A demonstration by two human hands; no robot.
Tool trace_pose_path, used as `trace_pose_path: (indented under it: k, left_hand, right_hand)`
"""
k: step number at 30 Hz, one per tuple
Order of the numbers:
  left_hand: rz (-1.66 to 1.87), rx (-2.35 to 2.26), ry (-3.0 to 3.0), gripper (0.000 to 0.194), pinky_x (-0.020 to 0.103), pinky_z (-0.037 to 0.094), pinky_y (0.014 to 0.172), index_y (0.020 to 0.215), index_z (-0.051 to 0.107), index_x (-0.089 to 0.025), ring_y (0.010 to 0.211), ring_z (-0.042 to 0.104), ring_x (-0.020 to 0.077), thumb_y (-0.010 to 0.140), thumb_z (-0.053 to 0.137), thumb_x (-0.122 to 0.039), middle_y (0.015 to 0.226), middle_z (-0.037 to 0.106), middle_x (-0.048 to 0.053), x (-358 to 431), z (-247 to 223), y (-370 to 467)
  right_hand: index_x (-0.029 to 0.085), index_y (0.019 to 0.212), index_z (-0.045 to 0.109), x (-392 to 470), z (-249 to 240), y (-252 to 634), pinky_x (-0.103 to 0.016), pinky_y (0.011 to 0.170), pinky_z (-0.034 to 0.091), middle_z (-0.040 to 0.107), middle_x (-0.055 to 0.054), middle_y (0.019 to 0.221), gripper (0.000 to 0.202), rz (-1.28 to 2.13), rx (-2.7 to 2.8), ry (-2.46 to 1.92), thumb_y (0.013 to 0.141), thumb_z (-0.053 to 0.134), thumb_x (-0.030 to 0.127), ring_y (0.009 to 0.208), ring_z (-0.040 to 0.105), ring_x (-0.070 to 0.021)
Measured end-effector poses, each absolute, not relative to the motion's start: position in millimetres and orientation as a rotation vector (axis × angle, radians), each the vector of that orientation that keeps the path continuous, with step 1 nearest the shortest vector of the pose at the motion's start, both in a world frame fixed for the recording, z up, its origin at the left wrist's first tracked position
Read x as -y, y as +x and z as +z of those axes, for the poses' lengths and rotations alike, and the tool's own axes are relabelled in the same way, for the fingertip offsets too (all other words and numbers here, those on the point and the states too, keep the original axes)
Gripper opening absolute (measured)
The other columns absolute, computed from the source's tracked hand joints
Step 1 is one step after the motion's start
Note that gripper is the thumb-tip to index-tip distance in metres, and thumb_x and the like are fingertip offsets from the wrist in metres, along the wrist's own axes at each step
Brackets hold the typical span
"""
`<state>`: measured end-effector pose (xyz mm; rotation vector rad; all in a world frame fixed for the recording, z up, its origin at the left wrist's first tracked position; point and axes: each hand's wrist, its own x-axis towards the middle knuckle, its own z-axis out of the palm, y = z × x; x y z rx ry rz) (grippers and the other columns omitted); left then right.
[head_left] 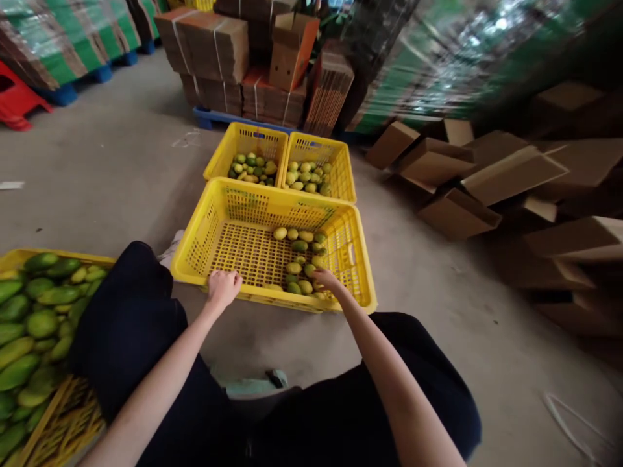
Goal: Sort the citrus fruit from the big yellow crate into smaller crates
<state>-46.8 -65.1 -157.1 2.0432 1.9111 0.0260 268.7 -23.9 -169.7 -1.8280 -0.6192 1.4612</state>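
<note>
In front of me stands a large yellow plastic crate [283, 204] with a slotted floor. Small green and yellow mangoes [305, 287] lie along its right side, and the left part of its floor shows bare. My left hand [223, 288] grips the crate's near rim, its fingers curled over the edge. Inside the near right corner is my right hand [327, 279], its fingertips on a mango [310, 270] among the others. Part of those fingers is hidden by the hand itself.
Two yellow crates, one at the left [218, 155] and one at the right [346, 175], hold mangoes behind. Larger green mangoes [41, 323] fill a crate at my left. Cardboard boxes [457, 214] lie at the right; bundled flat cartons [209, 45] stand behind on a blue pallet [207, 119].
</note>
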Motion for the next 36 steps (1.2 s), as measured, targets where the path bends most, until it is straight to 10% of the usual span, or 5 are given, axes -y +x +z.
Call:
trace_pose_path:
  k: [14,30,36]
  left_hand:
    - [0.097,-2.107,1.668,0.025,0.041,0.041,0.09,0.08,0.073,-0.024,0.088,0.068,0.0324,0.087,0.049,-0.029,0.085,0.077,0.012,54.5,-167.5,-21.7]
    - [0.347,-2.042,2.055,0.026,0.033,0.047,0.076,0.079,0.072,-0.022,0.068,0.07,0.0194,0.088,0.048,-0.016,0.076,0.077,0.0,55.0,-160.2,-19.0]
    - [-0.352,-1.738,1.835,0.035,0.036,0.05,0.082,0.104,0.075,-0.019,0.094,0.072,0.0268,0.097,0.044,-0.033,0.104,0.078,0.009,30.5,-158.6,-36.0]
  right_hand:
    - [0.014,0.107,0.059,-128.8,-292.8,310.6,-0.046,0.108,0.036,0.061,-0.019,0.12,0.029,0.925,1.544,-2.268,0.084,0.047,0.0,0.129,0.047,-0.0312]
    - [0.006,0.14,0.041,-180.0,-340.5,317.5,-0.047,0.102,0.034,0.039,-0.031,0.145,0.058,0.812,2.038,-2.613,0.088,0.06,0.022,0.135,0.037,-0.0407]
    - [0.004,0.125,0.052,-181.9,-331.1,313.4,-0.044,0.09,0.04,0.045,-0.036,0.137,0.049,0.945,1.994,-2.589,0.086,0.067,0.03,0.127,0.047,-0.0394]
